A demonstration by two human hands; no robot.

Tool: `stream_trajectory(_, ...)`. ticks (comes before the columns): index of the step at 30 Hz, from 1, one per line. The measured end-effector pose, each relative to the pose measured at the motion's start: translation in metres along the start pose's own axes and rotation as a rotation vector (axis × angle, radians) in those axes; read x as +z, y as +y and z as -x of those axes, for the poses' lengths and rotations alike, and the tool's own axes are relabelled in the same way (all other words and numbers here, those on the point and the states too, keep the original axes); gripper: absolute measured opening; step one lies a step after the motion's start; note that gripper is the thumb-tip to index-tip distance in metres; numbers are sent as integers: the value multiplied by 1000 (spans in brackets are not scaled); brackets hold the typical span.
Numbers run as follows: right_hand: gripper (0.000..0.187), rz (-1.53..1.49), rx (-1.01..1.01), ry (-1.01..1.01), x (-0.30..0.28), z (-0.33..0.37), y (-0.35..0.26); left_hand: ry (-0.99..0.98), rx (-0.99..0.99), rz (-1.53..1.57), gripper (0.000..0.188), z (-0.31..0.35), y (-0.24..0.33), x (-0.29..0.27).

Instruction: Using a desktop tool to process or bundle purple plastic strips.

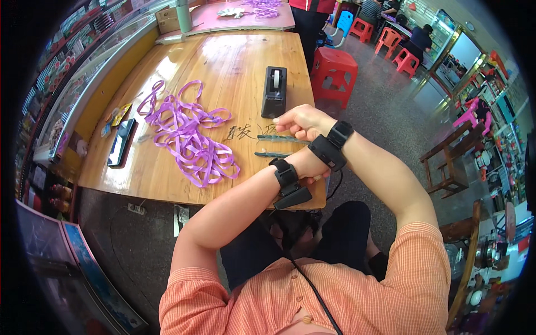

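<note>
My right hand [304,120] is over the table's right edge, just below a black tape dispenser [273,103]. Its thumb and forefinger are pinched together; anything between them is too small to make out. My left hand [310,163] crosses under the right wrist, largely covered by the black device there, so its grip is hidden. Beside the hands, two thin dark strips [272,154] lie on the wood, partly covered at their right ends. A loose tangle of purple ribbon [192,139] spreads over the table to the left.
A black phone [121,143] and a small yellow packet [121,114] lie near the left edge of the wooden table [223,56]. Close to the right edge is a red plastic stool [335,72]. A person [307,33] stands beyond the table; others sit farther back.
</note>
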State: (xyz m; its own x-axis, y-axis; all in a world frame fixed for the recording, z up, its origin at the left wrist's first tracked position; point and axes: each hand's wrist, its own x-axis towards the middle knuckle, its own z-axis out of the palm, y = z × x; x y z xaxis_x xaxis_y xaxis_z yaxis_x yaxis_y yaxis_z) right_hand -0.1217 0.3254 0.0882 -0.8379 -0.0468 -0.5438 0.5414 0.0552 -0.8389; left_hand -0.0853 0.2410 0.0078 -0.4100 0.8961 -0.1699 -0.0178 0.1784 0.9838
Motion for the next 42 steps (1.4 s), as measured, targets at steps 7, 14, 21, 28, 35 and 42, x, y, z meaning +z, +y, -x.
stream_trajectory(7, 24, 238, -321, -98, -63, 64, 1, 29, -202, -175, 28, 26, 48, 6)
stream_trajectory(14, 23, 845, -412, -115, -111, 83, 29, 35, -245, -66, 24, 34, 61, 6)
stream_trajectory(21, 26, 1035, -344, -115, -118, 78, 34, 43, -259, -73, 25, 32, 62, 9)
stream_trajectory(28, 31, 1115, -318, -15, -105, 87, 27, 42, -274, -31, 25, 32, 64, 11)
stream_trajectory(35, 33, 1338, -486, 297, -109, 103, 37, 69, -292, -63, 26, 31, 64, 12)
stream_trajectory(42, 19, 1311, -854, -22, -109, 88, 48, 92, -286, -87, 23, 30, 65, 13)
